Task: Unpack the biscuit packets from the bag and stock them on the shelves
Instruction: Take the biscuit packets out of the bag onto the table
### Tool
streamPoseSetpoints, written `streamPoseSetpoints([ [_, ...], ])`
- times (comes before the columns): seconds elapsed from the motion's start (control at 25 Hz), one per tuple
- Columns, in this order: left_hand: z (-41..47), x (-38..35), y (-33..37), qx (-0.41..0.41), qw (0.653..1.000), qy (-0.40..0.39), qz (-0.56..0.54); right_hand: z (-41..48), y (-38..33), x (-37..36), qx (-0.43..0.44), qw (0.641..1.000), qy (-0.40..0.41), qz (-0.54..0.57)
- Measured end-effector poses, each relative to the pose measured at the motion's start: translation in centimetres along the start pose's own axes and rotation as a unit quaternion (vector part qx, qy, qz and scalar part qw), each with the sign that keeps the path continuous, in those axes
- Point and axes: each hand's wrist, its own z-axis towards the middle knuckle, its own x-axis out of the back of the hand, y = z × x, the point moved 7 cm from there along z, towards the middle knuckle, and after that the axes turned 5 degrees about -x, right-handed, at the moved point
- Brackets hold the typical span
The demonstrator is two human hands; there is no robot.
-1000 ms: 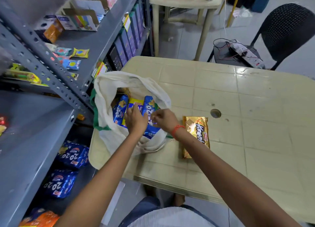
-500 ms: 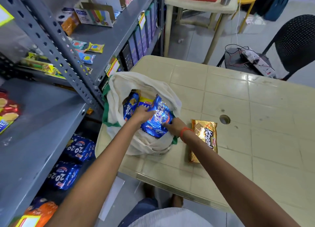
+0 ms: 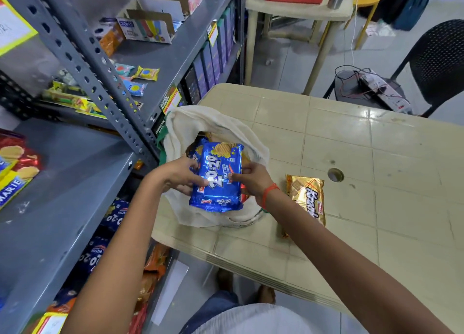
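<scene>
A person's two bare hands hold a biscuit packet above an open cream cloth bag [image 3: 190, 122] that sits on a beige tiled tabletop [image 3: 351, 145]; the blue packet [image 3: 218, 180] is raised over the bag's mouth, upright to the viewer, printed "20-20" in large white figures with "BUTTER" beside them and a picture of golden biscuits at the top; the left hand [image 3: 175, 175] grips the packet's left edge, its fingers [image 3: 198, 181] curled onto the front; the right hand [image 3: 251, 180] pinches the right edge, fingers [image 3: 236, 176] also bent onto the wrapper, with an orange band [image 3: 270, 193] at the wrist; more blue wrappers [image 3: 194, 155] show inside the bag behind the held packet; to the right of the bag, just beside it on the tabletop, lies a gold packet [image 3: 306, 195] with red lettering that begins "Krack", its lower end hidden by the right forearm; beyond that, further right of the bag, is a round hole [image 3: 335, 174] in the tabletop; to the left of the bag stand grey metal shelves [image 3: 75, 183]; on a shelf well left of the bag lie red and yellow packets marked "MARIE" [image 3: 15, 173]; on a lower shelf, left of and below the bag, lie more blue "20-20" packets [image 3: 110, 218]; far right of the bag stands a black chair [image 3: 439, 62].
</scene>
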Motion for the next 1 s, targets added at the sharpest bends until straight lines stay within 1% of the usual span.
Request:
streamPoseSetpoints([
  [0.08, -0.1, -0.8, 0.3, -0.016, 1.0, -0.008, 0.003, -0.9, -0.2, 1.3, 0.044, 0.998, 0.04, -0.033],
  [0.16, 0.3, -2.7, 1.5, -0.052, 0.998, -0.02, 0.018, -2.1, -0.2, 3.9, 0.072, 0.991, 0.098, -0.051],
  [0.28, 1.4, -8.2, 4.8, -0.101, 0.99, -0.085, 0.044, -3.8, 0.3, 9.4, 0.086, 0.974, 0.191, -0.085],
  [0.36, 2.8, -13.2, 6.7, -0.122, 0.982, -0.12, 0.074, -4.5, 1.3, 13.7, 0.077, 0.964, 0.24, -0.084],
  [0.4, 3.5, -15.6, 7.5, -0.128, 0.981, -0.127, 0.073, -4.7, 2.0, 15.7, 0.07, 0.96, 0.258, -0.088],
  [0.6, 5.5, -28.5, 9.0, -0.105, 0.972, -0.204, -0.045, -6.2, 7.7, 25.8, -0.008, 0.931, 0.353, -0.092],
  [0.68, 6.3, -32.5, 8.8, -0.086, 0.966, -0.232, -0.079, -6.4, 9.6, 28.8, -0.036, 0.919, 0.374, -0.115],
  [0.76, 7.1, -35.2, 8.5, -0.063, 0.965, -0.236, -0.093, -6.3, 11.3, 30.6, -0.065, 0.912, 0.382, -0.137],
  [0.92, 8.9, -37.0, 7.1, -0.053, 0.964, -0.248, -0.078, -4.8, 13.8, 30.7, -0.109, 0.914, 0.347, -0.181],
  [1.0, 9.2, -36.9, 6.7, -0.045, 0.962, -0.26, -0.066, -4.6, 13.5, 30.3, -0.12, 0.906, 0.352, -0.202],
])
